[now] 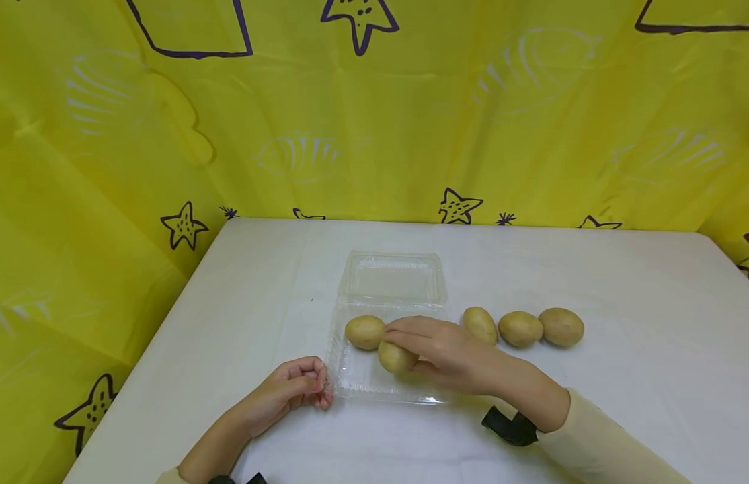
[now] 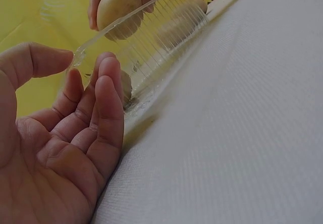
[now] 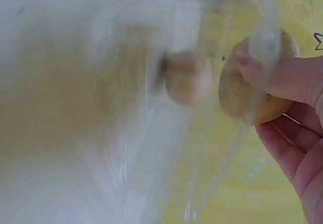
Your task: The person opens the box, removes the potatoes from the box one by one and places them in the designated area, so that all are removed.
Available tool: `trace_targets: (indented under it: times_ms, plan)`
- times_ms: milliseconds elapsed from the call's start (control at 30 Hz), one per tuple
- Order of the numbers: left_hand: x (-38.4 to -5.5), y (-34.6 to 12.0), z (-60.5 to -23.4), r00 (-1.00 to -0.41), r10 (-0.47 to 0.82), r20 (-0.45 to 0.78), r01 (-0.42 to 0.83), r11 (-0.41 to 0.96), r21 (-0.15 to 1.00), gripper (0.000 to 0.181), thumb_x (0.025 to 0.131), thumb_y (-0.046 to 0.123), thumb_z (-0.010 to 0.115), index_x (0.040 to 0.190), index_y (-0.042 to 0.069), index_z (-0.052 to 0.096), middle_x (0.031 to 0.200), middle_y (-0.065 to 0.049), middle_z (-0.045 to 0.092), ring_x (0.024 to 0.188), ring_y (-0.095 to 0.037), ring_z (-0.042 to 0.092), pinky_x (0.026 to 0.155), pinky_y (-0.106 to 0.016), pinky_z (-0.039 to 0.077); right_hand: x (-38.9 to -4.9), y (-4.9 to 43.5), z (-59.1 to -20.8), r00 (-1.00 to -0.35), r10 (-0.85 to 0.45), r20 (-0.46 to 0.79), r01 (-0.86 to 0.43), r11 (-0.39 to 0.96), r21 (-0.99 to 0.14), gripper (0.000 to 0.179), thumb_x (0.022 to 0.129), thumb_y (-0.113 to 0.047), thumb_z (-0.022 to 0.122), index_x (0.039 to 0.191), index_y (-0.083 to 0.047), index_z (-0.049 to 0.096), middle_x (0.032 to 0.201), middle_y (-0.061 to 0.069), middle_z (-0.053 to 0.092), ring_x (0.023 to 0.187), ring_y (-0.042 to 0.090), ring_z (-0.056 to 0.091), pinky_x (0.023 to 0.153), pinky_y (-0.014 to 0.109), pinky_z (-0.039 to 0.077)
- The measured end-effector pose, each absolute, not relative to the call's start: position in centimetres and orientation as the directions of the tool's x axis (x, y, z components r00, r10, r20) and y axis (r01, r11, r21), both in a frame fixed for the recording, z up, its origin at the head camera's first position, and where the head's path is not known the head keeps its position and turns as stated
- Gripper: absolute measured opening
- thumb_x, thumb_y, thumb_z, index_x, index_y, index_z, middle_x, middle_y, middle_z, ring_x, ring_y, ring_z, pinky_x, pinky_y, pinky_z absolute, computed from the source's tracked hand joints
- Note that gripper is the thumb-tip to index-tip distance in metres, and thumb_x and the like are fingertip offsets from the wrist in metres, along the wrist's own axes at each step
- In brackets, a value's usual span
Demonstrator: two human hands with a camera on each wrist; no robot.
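A clear plastic clamshell container (image 1: 374,384) lies opened out on the table, its lid (image 1: 399,275) folded back toward the far side. One potato (image 1: 365,332) sits in its base, toward the left. My right hand (image 1: 450,353) grips a second potato (image 1: 398,357) over the base, just beside the first. In the right wrist view the thumb presses across this held potato (image 3: 257,103) from one side, fingers on the other. At the container's left edge, my left hand (image 1: 292,390) pinches the rim (image 2: 81,55) between thumb and fingertips, its other fingers loosely curled.
To the right of the container, three more potatoes lie in a row: a near one (image 1: 480,325), a middle one (image 1: 520,329) and a far right one (image 1: 561,327). A white cloth covers the table (image 1: 641,376). Yellow patterned curtain (image 1: 374,134) hangs behind and at the sides.
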State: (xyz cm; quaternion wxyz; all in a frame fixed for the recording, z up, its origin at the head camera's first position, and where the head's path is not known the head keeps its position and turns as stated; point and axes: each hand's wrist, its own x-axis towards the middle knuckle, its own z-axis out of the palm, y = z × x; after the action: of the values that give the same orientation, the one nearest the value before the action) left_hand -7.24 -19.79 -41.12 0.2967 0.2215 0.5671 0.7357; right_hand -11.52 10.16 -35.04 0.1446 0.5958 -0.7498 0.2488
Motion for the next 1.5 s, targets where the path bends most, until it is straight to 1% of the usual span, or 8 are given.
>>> trace_targets:
  times_ms: [200, 433, 500, 600, 667, 800, 1267, 1500]
  plan:
    - [-7.2, -19.8, -41.1, -0.729, 0.684, -0.018, -0.189, -0.177, 0.966, 0.013, 0.089, 0.001, 0.04, 0.09, 0.008, 0.051, 0.089, -0.003, 0.057, 0.082, -0.014, 0.058, 0.072, -0.025, 0.045, -11.3, 11.8, -34.8, -0.23, -0.807, 0.543, -0.973, 0.173, -0.155, 0.056, 0.066, 0.008, 0.071, 0.119, 0.004, 0.054, 0.119, 0.014, 0.055, 0.111, 0.027, 0.051, 0.093, 0.034, 0.04]
    - [-7.2, -19.6, -41.1, -0.732, 0.681, -0.022, -0.192, -0.175, 0.966, 0.012, 0.09, 0.001, 0.04, 0.09, 0.007, 0.05, 0.088, -0.004, 0.058, 0.082, -0.014, 0.058, 0.072, -0.024, 0.045, -10.8, 13.8, -34.5, -0.312, -0.816, 0.486, -0.948, 0.236, -0.212, 0.047, 0.072, 0.006, 0.064, 0.118, 0.003, 0.055, 0.12, 0.012, 0.056, 0.115, 0.024, 0.05, 0.096, 0.027, 0.036]
    - [-7.2, -19.6, -41.1, -0.732, 0.681, -0.021, -0.191, -0.176, 0.966, 0.012, 0.09, 0.001, 0.039, 0.09, 0.007, 0.05, 0.088, -0.004, 0.058, 0.082, -0.014, 0.058, 0.072, -0.024, 0.045, -10.7, 14.3, -34.4, -0.321, -0.813, 0.485, -0.946, 0.25, -0.208, 0.041, 0.078, 0.004, 0.059, 0.119, 0.002, 0.055, 0.12, 0.012, 0.056, 0.114, 0.024, 0.05, 0.096, 0.026, 0.036]
    - [-7.2, -19.6, -41.0, -0.733, 0.68, -0.024, -0.192, -0.174, 0.966, 0.013, 0.09, 0.001, 0.039, 0.09, 0.007, 0.05, 0.089, -0.004, 0.058, 0.082, -0.014, 0.058, 0.072, -0.024, 0.045, -10.5, 15.2, -34.4, -0.332, -0.804, 0.493, -0.943, 0.282, -0.175, 0.029, 0.093, -0.012, 0.048, 0.118, 0.0, 0.056, 0.12, 0.01, 0.056, 0.113, 0.022, 0.051, 0.093, 0.023, 0.038]
    - [-7.2, -19.5, -41.0, -0.733, 0.679, -0.026, -0.194, -0.172, 0.966, 0.013, 0.09, 0.001, 0.039, 0.09, 0.007, 0.05, 0.088, -0.004, 0.058, 0.082, -0.014, 0.058, 0.072, -0.024, 0.045, -10.2, 15.8, -34.4, -0.339, -0.791, 0.509, -0.94, 0.303, -0.156, 0.035, 0.098, -0.023, 0.038, 0.118, 0.0, 0.056, 0.119, 0.009, 0.057, 0.111, 0.02, 0.052, 0.091, 0.02, 0.039]
    - [-7.2, -19.5, -40.9, -0.734, 0.678, -0.032, -0.197, -0.167, 0.966, 0.011, 0.089, 0.001, 0.04, 0.09, 0.006, 0.05, 0.088, -0.004, 0.058, 0.081, -0.014, 0.058, 0.072, -0.024, 0.046, -9.7, 17.0, -34.6, -0.36, -0.761, 0.54, -0.931, 0.331, -0.154, 0.042, 0.099, -0.029, 0.033, 0.117, 0.0, 0.057, 0.118, 0.008, 0.057, 0.109, 0.02, 0.052, 0.092, 0.017, 0.036]
    - [-7.1, -19.7, -41.0, -0.734, 0.678, -0.038, -0.199, -0.16, 0.967, 0.011, 0.09, 0.002, 0.042, 0.091, 0.007, 0.051, 0.089, -0.004, 0.057, 0.082, -0.014, 0.057, 0.073, -0.025, 0.045, -8.9, 19.4, -36.2, -0.274, -0.714, 0.644, -0.947, 0.317, -0.051, 0.04, 0.1, -0.023, 0.035, 0.111, 0.007, 0.059, 0.112, 0.015, 0.06, 0.103, 0.025, 0.054, 0.096, 0.019, 0.032]
    - [-7.1, -19.7, -41.0, -0.735, 0.677, -0.039, -0.198, -0.16, 0.967, 0.011, 0.09, 0.001, 0.041, 0.091, 0.006, 0.051, 0.089, -0.005, 0.057, 0.082, -0.015, 0.057, 0.073, -0.025, 0.046, -8.1, 19.8, -37.3, -0.296, -0.718, 0.631, -0.942, 0.328, -0.069, 0.04, 0.1, -0.024, 0.034, 0.111, 0.006, 0.06, 0.112, 0.014, 0.06, 0.104, 0.025, 0.054, 0.097, 0.019, 0.031]
